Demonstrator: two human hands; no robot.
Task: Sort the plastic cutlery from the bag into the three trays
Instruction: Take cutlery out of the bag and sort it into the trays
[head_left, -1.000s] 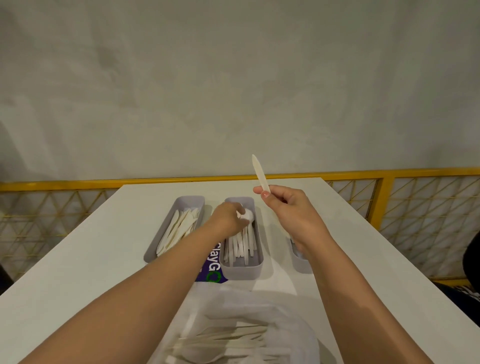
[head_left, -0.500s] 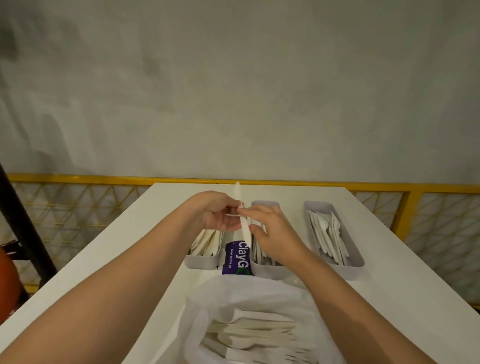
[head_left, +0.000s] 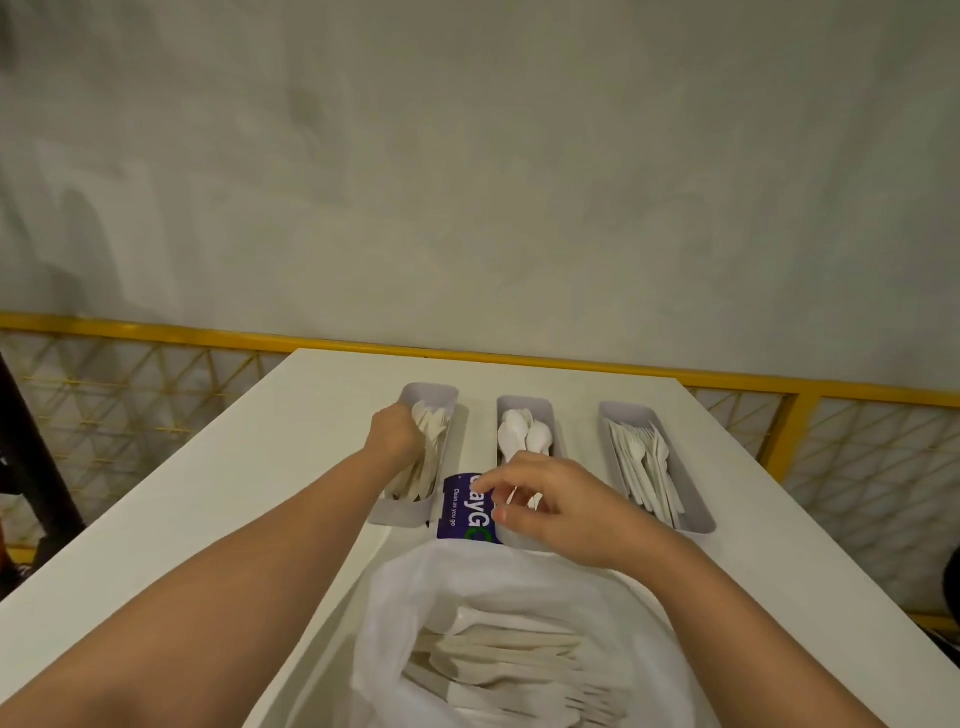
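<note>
3 grey trays are lined up side by side at the far end of the white bench (head_left: 270, 467), long sides toward the person, so each type gets 1 slot within reach. The left hand (head_left: 393, 435) is lowered into the left tray (head_left: 435, 396), curled onto the knives (head_left: 430, 457) there; a piece is probably being set down, but whether the grip is closed on one cannot be told. The right hand (head_left: 558, 506) is hovered over the near end of the middle tray (head_left: 524, 404), fingers (head_left: 488, 483) loosely spread, grip open and nothing seen held. Spoons (head_left: 522, 435) are stacked bowls-away in that tray; forks (head_left: 644, 467) lie lengthwise in the right tray (head_left: 628, 411). A purple sticker (head_left: 462, 512) is seen on the bench between the left and middle trays.

The bag (head_left: 519, 623) is placed nearest the person, mouth open upward for easy picking. Inside, many pieces of off-white cutlery (head_left: 504, 660) are piled flat: thin, matte, light, mixed types. Much sorting is judged left.
</note>
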